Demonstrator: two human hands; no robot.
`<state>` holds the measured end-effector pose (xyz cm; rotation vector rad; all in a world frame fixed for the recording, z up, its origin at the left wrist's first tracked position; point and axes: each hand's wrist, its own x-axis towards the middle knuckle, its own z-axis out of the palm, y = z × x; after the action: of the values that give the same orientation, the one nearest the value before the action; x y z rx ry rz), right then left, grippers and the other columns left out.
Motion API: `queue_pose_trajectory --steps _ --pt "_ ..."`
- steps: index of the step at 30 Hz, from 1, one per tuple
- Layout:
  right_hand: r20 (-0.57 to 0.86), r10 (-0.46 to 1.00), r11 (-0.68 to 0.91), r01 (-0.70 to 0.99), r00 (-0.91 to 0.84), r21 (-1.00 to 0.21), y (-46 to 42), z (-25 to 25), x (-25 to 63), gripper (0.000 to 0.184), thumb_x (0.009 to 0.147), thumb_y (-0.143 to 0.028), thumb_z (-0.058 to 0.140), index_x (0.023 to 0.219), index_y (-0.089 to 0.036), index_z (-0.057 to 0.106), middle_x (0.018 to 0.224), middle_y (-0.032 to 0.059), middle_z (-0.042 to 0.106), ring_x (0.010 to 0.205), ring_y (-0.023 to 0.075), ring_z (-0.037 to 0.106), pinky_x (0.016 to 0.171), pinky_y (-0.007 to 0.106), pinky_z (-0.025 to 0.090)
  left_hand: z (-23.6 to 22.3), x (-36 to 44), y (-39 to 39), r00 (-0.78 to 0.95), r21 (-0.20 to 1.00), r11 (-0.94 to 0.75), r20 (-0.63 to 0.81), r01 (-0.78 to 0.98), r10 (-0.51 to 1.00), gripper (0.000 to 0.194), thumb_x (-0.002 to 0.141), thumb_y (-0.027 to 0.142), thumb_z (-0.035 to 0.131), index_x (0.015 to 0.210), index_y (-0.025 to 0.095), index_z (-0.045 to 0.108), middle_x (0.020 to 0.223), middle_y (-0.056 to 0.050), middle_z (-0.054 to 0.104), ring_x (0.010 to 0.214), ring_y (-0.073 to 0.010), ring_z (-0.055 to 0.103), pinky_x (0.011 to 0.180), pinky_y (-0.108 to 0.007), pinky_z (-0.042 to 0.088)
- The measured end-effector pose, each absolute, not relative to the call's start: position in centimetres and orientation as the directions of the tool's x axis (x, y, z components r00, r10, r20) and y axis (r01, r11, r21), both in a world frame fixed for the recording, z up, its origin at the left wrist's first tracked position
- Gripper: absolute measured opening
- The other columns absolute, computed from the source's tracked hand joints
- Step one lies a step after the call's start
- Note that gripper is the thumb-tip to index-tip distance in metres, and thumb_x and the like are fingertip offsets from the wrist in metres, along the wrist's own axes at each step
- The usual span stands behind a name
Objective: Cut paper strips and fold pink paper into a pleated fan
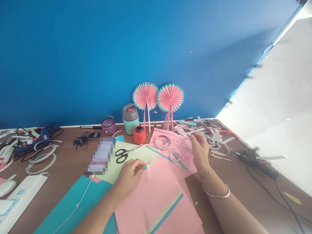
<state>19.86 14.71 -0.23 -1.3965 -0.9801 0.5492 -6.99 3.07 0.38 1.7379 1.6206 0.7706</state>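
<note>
My left hand (131,174) has its fingers closed round a small blue-tipped paper strip (145,168), over the upper left part of a pink paper sheet (156,191). A yellow and blue stripe (167,213) crosses the lower part of that pink paper. My right hand (201,149) is raised with bent fingers beside a roll of tape (187,144); what its fingertips hold, if anything, is hidden. Another tape roll (163,142) lies on patterned pink paper (152,138), near a blue and yellow strip (158,154). Black-handled scissors (122,155) rest on pale green paper (109,167).
Two pleated paper fans (146,97) lean against the blue wall. In front stand a teal flask (131,122), a red thread spool (139,135) and a purple cup (108,126). A phone (101,156) trails a white cable. Paper scraps (216,138) lie right; a power strip (24,203) lies left.
</note>
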Motion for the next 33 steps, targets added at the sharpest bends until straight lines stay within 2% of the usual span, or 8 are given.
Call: queue_pose_trajectory --steps 3,7,11,14,22,25,29,33 --pt "0.352 0.838 0.180 0.398 0.416 -0.900 14.6 -0.4 19.8 0.024 0.075 -0.034 0.053 0.087 -0.017 0.064 0.104 0.0104 0.062 0.103 0.0257 0.054 0.091 0.041 0.040 0.6 -6.9 2.9 0.109 0.767 -0.064 -0.008 0.638 0.994 0.020 0.081 0.016 0.045 0.090 0.024 0.062 0.092 -0.003 0.062 0.093 -0.0200 0.055 0.085 -0.035 0.043" --pt "0.377 0.826 0.108 0.540 0.418 -0.835 14.6 -0.6 20.0 0.050 0.068 -0.024 0.050 0.117 -0.018 0.055 0.123 0.0137 0.052 0.119 0.0299 0.043 0.096 0.046 0.035 0.9 -6.7 2.7 0.136 0.759 -0.089 0.001 0.645 0.991 0.022 0.081 0.014 0.043 0.090 0.025 0.060 0.093 -0.002 0.061 0.094 -0.0199 0.053 0.086 -0.035 0.042" --pt "0.307 0.874 0.147 0.397 0.376 -0.906 14.4 -0.5 20.0 0.036 0.066 -0.019 0.041 0.094 -0.015 0.063 0.086 0.0072 0.062 0.081 0.0206 0.056 0.069 0.032 0.043 0.8 -6.6 2.6 0.141 0.766 -0.092 0.001 0.636 0.990 0.024 0.082 0.014 0.042 0.093 0.026 0.059 0.094 -0.002 0.062 0.095 -0.0198 0.054 0.087 -0.034 0.042" --pt "0.237 0.911 0.130 0.311 0.337 -0.941 14.1 -0.2 19.7 0.025 0.064 -0.019 0.039 0.071 -0.016 0.063 0.057 -0.0010 0.048 0.051 0.0121 0.041 0.048 0.024 0.031 0.8 -6.6 2.5 0.133 0.777 -0.073 -0.014 0.626 0.991 0.024 0.082 0.015 0.042 0.095 0.027 0.059 0.095 -0.001 0.063 0.096 -0.0198 0.054 0.086 -0.033 0.042" --pt "0.206 0.920 0.115 0.275 0.334 -0.955 13.5 0.5 18.9 0.025 0.069 -0.020 0.039 0.073 -0.016 0.063 0.050 -0.0056 0.035 0.046 0.0101 0.030 0.046 0.024 0.024 0.7 -6.6 2.4 0.120 0.791 -0.057 -0.020 0.609 0.993 0.027 0.082 0.014 0.042 0.098 0.027 0.059 0.098 -0.002 0.064 0.100 -0.0204 0.054 0.088 -0.034 0.043" --pt "0.197 0.937 0.115 0.278 0.287 -0.954 13.2 0.8 18.4 0.024 0.074 -0.024 0.043 0.086 -0.018 0.063 0.053 -0.0054 0.042 0.047 0.0111 0.034 0.046 0.024 0.028 0.8 -6.6 2.4 0.129 0.789 -0.074 -0.007 0.609 0.992 0.028 0.082 0.013 0.040 0.099 0.026 0.059 0.099 -0.002 0.064 0.100 -0.0207 0.054 0.089 -0.035 0.044" --pt "0.164 0.982 0.187 0.313 -0.098 -0.931 12.2 1.2 17.1 0.022 0.080 -0.031 0.049 0.081 -0.018 0.067 0.078 0.0039 0.064 0.072 0.0169 0.055 0.062 0.026 0.041 0.8 -6.5 2.4 0.141 0.783 -0.102 0.018 0.613 0.990 0.031 0.081 0.010 0.038 0.098 0.025 0.059 0.101 -0.003 0.065 0.099 -0.0203 0.055 0.089 -0.036 0.045" --pt "0.063 0.878 0.270 0.382 -0.475 -0.884 11.0 0.9 15.9 0.017 0.078 -0.025 0.056 0.084 -0.018 0.069 0.082 0.0029 0.066 0.072 0.0156 0.055 0.063 0.025 0.040 0.5 -6.5 2.5 0.145 0.789 -0.126 0.048 0.601 0.988 0.030 0.081 0.010 0.039 0.098 0.025 0.059 0.101 -0.004 0.065 0.098 -0.0202 0.057 0.089 -0.036 0.046"
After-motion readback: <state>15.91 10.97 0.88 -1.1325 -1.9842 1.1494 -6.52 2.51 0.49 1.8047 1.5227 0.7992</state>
